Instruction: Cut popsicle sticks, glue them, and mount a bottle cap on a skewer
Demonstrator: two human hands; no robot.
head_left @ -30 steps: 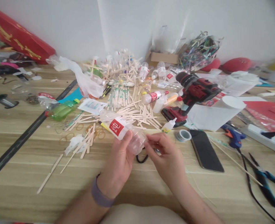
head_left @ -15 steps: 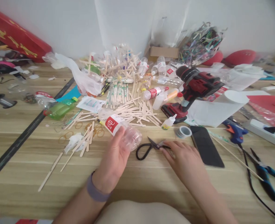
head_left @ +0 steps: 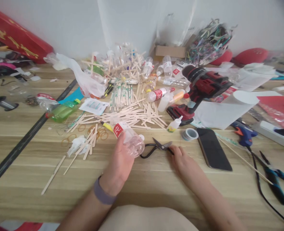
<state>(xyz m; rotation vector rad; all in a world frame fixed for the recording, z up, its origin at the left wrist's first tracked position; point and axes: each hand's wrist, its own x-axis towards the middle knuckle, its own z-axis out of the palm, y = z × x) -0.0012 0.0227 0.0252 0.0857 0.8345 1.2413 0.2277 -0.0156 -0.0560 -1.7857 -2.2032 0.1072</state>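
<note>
A clear plastic bottle (head_left: 133, 142) with a red and white label is in my left hand (head_left: 120, 163), tilted with its base toward the right. Black-handled scissors (head_left: 162, 147) lie with blades apart on the wooden table, right of the bottle. The fingers of my right hand (head_left: 184, 160) are closed round the right scissor handle, which they mostly hide. Just behind the bottle's base a small white cap (head_left: 141, 137) shows. A yellow marker (head_left: 107, 126) lies by the bottle's neck end.
Wooden sticks (head_left: 132, 116) and plastic bottles (head_left: 158, 94) crowd the middle back. A red drill (head_left: 204, 85), small glue bottle (head_left: 174, 124), tape roll (head_left: 190, 134), phone (head_left: 214, 149), glue gun (head_left: 245, 134) and pliers (head_left: 275, 181) are on the right. A green bottle (head_left: 64, 111) lies left.
My right hand has lowered its fingers around the scissor handle, and the scissors have shifted slightly. The bottle in my left hand has turned a little, its label end now lower and further right.
</note>
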